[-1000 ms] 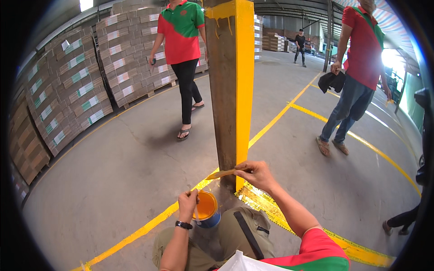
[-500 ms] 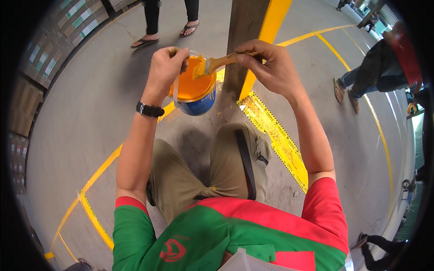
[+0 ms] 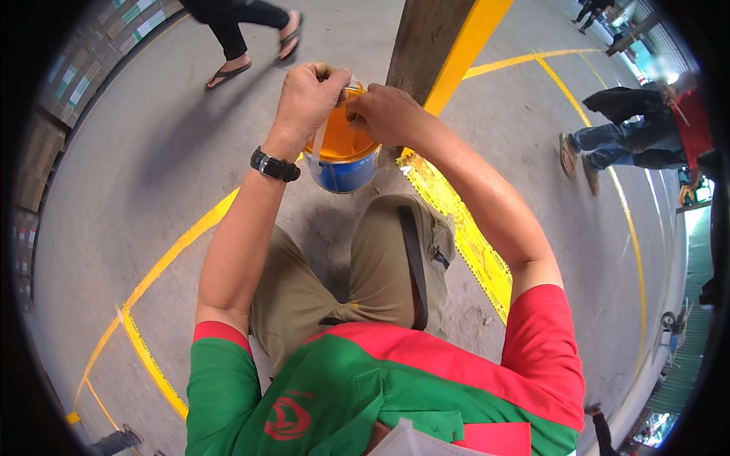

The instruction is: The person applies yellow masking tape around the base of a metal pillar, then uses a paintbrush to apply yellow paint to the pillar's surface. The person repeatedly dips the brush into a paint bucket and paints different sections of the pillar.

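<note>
A small blue paint bucket (image 3: 347,176) with orange-yellow paint (image 3: 332,138) inside hangs in front of my knees. My left hand (image 3: 310,97), closed, holds it up by its pale bail handle (image 3: 320,139). My right hand (image 3: 386,114) is closed at the bucket's far right rim, close beside my left fingers. It grips the paintbrush, which is now mostly hidden behind the fingers and pointed down into the bucket. Below to the right, a floor stripe (image 3: 456,220) of wet-looking yellow paint lies between strips of yellow tape.
A brown and yellow post (image 3: 430,53) rises just beyond the bucket. Yellow lines (image 3: 176,254) mark the grey floor. A walking person in flip-flops (image 3: 228,74) is at the far left, another person (image 3: 631,137) at the right. Stacked cartons (image 3: 72,83) line the left side.
My right hand has moved left and turned, bringing the brush down into the bucket. The bucket and left hand have shifted slightly right. The person at far left has stepped left.
</note>
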The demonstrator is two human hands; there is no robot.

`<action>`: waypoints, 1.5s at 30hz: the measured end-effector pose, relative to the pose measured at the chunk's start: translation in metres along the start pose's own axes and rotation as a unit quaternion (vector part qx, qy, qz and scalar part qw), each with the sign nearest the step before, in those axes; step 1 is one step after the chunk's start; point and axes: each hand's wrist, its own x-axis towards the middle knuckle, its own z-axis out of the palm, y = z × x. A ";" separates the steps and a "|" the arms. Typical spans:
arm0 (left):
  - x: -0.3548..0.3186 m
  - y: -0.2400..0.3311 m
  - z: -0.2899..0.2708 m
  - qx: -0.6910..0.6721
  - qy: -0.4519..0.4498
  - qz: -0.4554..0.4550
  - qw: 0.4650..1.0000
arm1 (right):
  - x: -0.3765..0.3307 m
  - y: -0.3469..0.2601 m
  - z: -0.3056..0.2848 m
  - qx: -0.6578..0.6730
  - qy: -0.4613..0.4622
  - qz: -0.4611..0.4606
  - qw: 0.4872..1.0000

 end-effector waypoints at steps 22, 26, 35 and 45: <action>-0.003 0.018 -0.001 0.000 0.043 0.027 0.999 | -0.029 -0.004 -0.045 0.282 0.129 0.004 0.951; -0.002 0.018 -0.002 -0.025 0.043 0.036 0.998 | -0.028 -0.002 -0.034 0.286 0.157 -0.014 0.945; -0.001 0.009 -0.009 -0.005 0.023 0.006 1.000 | -0.025 -0.001 -0.014 0.260 0.143 -0.060 0.953; 0.009 0.013 -0.005 -0.048 -0.037 -0.034 0.998 | -0.033 0.001 -0.010 0.298 0.168 -0.017 0.940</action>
